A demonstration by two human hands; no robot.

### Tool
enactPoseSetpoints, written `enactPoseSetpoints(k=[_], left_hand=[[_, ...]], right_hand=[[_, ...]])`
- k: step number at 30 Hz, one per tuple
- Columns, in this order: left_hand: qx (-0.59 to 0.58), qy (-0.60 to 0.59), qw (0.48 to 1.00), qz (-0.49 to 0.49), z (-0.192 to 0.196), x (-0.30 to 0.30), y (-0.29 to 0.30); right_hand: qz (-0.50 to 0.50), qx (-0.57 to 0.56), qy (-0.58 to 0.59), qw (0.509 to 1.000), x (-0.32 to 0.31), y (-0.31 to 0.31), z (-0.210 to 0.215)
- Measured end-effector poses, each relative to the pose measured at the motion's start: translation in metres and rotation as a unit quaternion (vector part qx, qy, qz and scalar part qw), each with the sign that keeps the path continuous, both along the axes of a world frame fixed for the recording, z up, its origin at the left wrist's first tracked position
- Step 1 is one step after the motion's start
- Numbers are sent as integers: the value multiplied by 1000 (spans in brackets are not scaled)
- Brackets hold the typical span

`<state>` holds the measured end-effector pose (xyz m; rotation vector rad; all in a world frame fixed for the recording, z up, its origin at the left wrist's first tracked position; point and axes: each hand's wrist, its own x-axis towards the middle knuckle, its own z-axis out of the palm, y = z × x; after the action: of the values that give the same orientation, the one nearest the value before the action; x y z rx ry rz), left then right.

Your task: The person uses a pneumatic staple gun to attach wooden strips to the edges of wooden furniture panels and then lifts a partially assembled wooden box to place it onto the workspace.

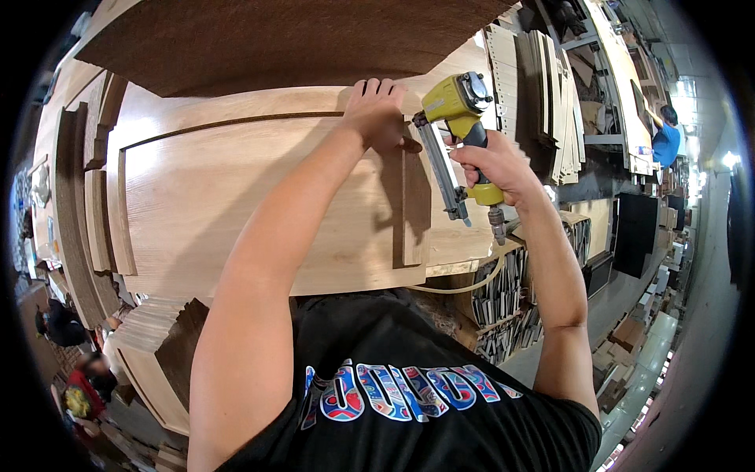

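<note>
A light wood panel (259,200) with raised edge strips lies flat in front of me. My left hand (377,114) rests at its far right corner, fingers bent over the far strip (236,114) and thumb beside the right-hand strip (412,204). In my right hand (501,167) is a yellow and black pneumatic nail gun (448,106), gripped by its handle. Its long grey magazine (442,169) slants down toward me. The gun is just right of the panel's corner; whether its nose touches the wood I cannot tell.
A large brown board (291,39) stands beyond the panel. Stacked wooden pieces (98,204) are at the left, more panels (149,354) at the near left. Strips (550,110) lie at the right. An air hose (472,289) curves below the gun. A person in blue (667,141) is far right.
</note>
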<state>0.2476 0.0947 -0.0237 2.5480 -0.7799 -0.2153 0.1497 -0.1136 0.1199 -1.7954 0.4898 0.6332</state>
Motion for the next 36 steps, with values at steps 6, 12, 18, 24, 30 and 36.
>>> enactPoseSetpoints(k=[6, 12, 18, 24, 30, 36], left_hand=[[25, 28, 999, -18, 8, 3, 1], [38, -17, 998, -36, -7, 8, 2], [12, 11, 999, -27, -2, 6, 2], [72, 50, 996, -27, 0, 12, -2], [68, 49, 996, -18, -1, 11, -5], [63, 39, 997, -19, -1, 10, -5]], right_hand=[[11, -17, 25, 999, 0, -2, -6], [14, -24, 4, 1000, 1, 3, -7], [36, -94, 22, 995, -9, 0, 4], [-1, -58, 28, 998, -67, -6, 13], [-2, -33, 49, 998, -90, 5, -2], [-1, -57, 51, 997, -90, 8, -6]])
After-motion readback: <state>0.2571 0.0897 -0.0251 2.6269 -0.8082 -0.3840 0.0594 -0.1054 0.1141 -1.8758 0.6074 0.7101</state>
